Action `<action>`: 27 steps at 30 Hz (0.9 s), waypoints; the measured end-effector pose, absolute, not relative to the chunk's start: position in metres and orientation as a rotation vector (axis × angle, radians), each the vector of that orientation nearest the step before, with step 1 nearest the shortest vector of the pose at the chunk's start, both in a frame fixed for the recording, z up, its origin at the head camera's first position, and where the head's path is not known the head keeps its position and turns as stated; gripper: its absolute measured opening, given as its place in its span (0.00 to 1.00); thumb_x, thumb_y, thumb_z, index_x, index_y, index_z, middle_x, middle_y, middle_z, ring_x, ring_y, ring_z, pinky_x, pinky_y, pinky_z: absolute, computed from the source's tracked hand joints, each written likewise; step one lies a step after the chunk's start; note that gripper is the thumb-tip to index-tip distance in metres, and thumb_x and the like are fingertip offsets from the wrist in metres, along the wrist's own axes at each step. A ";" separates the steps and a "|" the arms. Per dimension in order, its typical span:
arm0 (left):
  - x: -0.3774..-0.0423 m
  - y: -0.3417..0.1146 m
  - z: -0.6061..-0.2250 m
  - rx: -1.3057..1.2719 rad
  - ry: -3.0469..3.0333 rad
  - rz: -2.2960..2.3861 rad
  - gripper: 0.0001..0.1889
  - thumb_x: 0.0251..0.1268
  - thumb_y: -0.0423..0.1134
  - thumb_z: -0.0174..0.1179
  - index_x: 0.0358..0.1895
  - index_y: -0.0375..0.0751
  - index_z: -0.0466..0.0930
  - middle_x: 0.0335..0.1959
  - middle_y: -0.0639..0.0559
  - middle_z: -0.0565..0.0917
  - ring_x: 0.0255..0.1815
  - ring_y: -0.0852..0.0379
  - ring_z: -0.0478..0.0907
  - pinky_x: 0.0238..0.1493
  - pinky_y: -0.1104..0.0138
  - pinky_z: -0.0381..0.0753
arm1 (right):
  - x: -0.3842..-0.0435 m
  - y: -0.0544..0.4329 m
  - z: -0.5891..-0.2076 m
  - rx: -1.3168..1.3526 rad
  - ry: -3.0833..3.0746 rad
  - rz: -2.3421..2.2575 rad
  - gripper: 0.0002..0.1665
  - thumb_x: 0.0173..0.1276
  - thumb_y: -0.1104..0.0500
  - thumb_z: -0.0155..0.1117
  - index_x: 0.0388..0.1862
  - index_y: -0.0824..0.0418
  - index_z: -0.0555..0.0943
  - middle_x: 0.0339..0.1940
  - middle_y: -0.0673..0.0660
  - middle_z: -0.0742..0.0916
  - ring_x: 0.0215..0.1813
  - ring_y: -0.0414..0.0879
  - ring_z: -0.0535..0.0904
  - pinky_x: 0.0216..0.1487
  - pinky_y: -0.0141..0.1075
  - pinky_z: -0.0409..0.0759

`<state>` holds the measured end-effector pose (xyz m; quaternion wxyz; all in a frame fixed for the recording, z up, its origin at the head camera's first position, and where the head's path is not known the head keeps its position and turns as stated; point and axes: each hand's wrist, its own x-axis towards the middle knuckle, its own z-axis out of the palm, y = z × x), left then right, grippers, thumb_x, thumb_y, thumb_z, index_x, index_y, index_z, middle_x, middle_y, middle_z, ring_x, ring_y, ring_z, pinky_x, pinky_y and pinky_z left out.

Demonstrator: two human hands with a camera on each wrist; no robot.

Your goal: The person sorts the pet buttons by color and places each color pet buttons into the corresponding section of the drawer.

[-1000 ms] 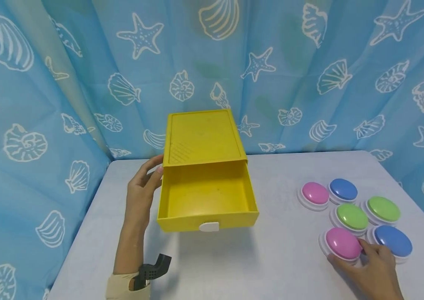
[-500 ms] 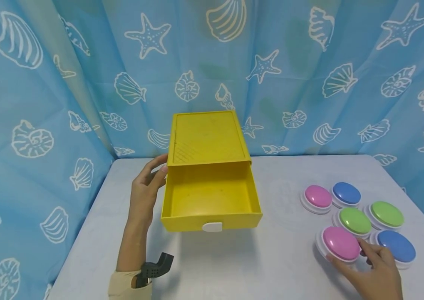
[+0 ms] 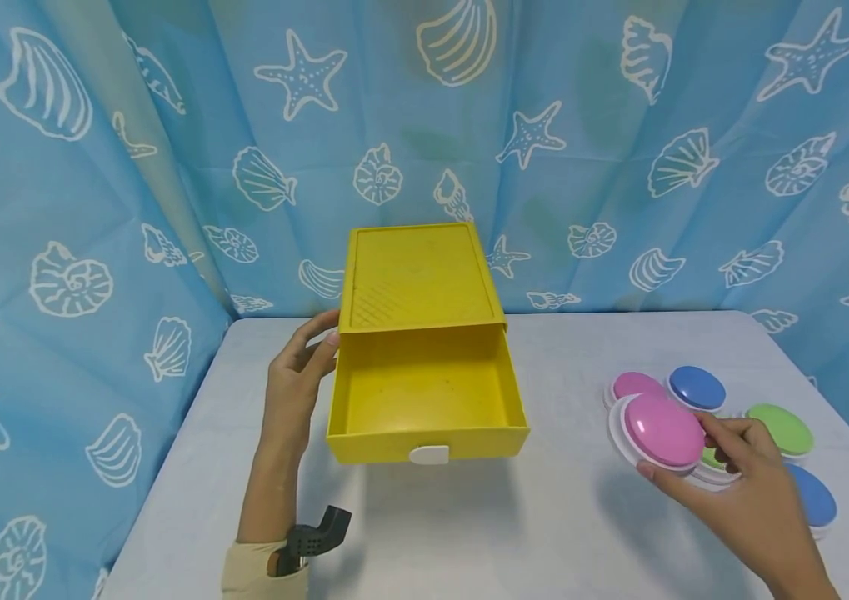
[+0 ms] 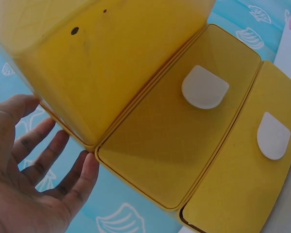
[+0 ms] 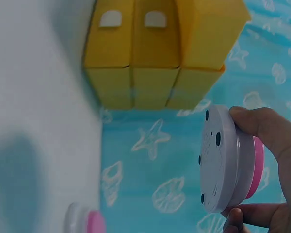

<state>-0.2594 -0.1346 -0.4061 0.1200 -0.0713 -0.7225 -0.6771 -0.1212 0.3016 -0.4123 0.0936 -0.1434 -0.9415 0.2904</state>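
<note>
A yellow drawer cabinet [image 3: 420, 279] stands on the table, its top drawer [image 3: 427, 400] pulled out and bare inside. My left hand [image 3: 292, 379] rests its fingertips against the cabinet's left side. In the left wrist view, two lower drawers [image 4: 160, 150] with white tabs are closed. On the right, my right hand [image 3: 746, 483] pinches a round pink push button [image 3: 664, 429] by its white base, tilted and above the table. The right wrist view shows the white underside with small dark dots on this pink push button [image 5: 223, 160], thumb on one edge and fingers on the other.
Behind and below the held button sit another pink button [image 3: 636, 384], two blue buttons, one at the back [image 3: 697, 387], and two green ones [image 3: 784, 429]. A blue shell-print curtain [image 3: 544, 200] hangs behind the white table [image 3: 559, 533].
My right hand has lifted the pink push button off the table and moved it up and slightly left. The left hand stays at the cabinet's side. The view has shifted a little.
</note>
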 end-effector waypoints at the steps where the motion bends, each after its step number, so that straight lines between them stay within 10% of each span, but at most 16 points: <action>1: -0.259 -0.135 -0.406 -0.209 -2.112 -1.978 0.23 0.71 0.56 0.60 0.66 0.57 0.77 0.64 0.61 0.77 0.61 0.57 0.76 0.63 0.54 0.75 | -0.123 0.299 -0.407 -0.386 -2.784 0.866 0.62 0.52 0.35 0.78 0.75 0.69 0.64 0.51 0.61 0.69 0.52 0.61 0.64 0.29 0.34 0.76; 20: -0.259 -0.136 -0.407 -0.196 -2.116 -1.975 0.23 0.70 0.56 0.61 0.65 0.58 0.77 0.63 0.62 0.77 0.61 0.58 0.76 0.63 0.54 0.75 | -0.153 0.228 -0.345 0.081 -2.597 1.042 0.49 0.49 0.45 0.84 0.70 0.53 0.76 0.52 0.52 0.74 0.54 0.48 0.66 0.40 0.18 0.73; 27: -0.259 -0.135 -0.406 -0.226 -2.099 -1.987 0.23 0.71 0.55 0.60 0.66 0.57 0.77 0.63 0.60 0.77 0.60 0.56 0.76 0.63 0.55 0.75 | -0.164 0.201 -0.335 0.207 -2.565 1.113 0.47 0.48 0.45 0.85 0.68 0.50 0.78 0.47 0.48 0.73 0.50 0.45 0.64 0.37 0.29 0.75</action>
